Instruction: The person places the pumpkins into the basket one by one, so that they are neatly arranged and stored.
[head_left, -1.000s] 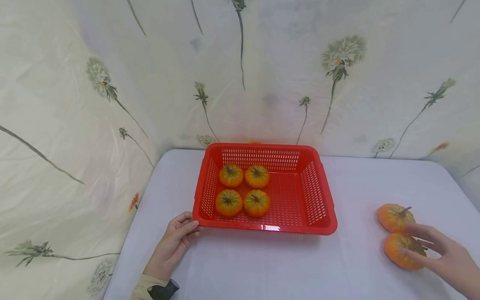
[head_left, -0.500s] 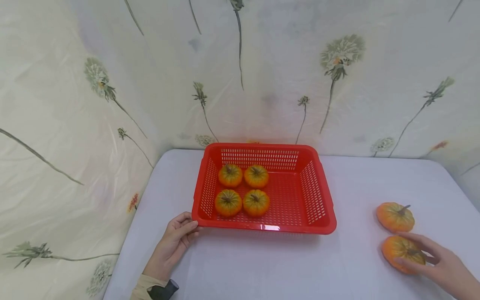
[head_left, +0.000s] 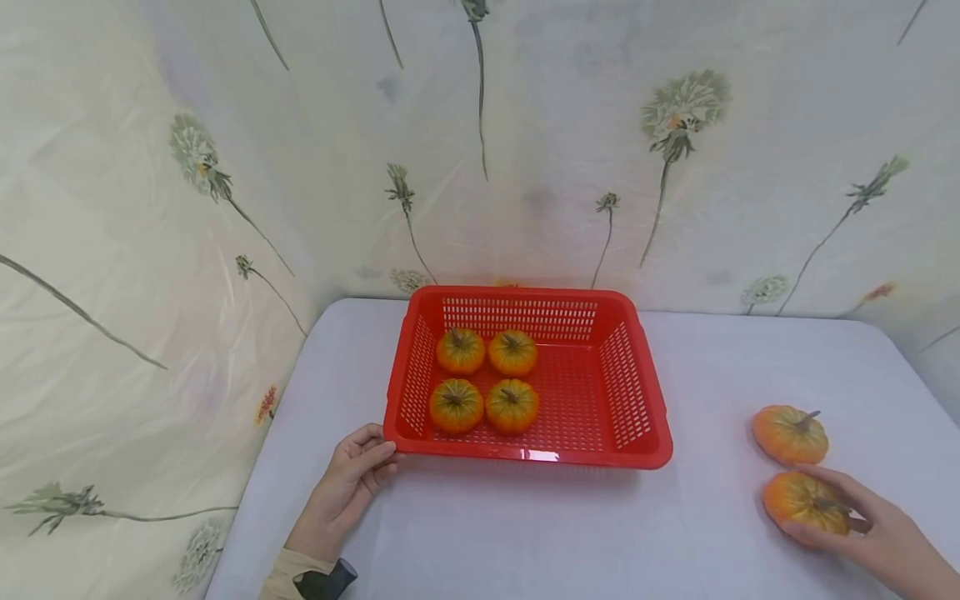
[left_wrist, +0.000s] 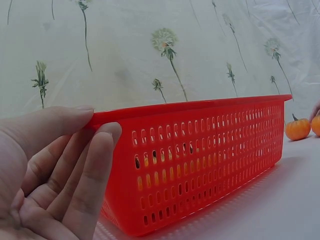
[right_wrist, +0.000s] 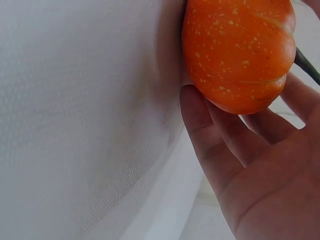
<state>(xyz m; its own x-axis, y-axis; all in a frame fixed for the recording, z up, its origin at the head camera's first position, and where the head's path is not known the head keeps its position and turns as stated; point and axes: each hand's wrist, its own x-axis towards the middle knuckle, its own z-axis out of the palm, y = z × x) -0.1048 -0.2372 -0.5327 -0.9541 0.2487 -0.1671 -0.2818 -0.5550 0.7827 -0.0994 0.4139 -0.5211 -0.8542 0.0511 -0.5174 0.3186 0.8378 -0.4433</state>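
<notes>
Basket (head_left: 465, 451) in the left hand (head_left: 345, 483), is it?

Only by one corner: the thumb lies over the rim, fingers beneath, pinching it. The rest stretches away to that hand's right, on the table (head_left: 600, 533).

And inside?

Four pumpkins (head_left: 512, 407), two by two, stems up, bunched toward the left hand's end.

What about the right hand (head_left: 873, 525)?

Well apart from the left, out past the basket. It's clamped round the near pumpkin (head_left: 795, 504), thumb on one side, fingers on the other.

Lifted?

It's low down at the table; whether it touches, I can't tell.

One more out there, I see.

Yes, the far pumpkin (head_left: 790, 435), just beyond the right hand's fingers, stem tilted.

And behind?

Flowered cloth (head_left: 540, 125), beyond both hands.
</notes>
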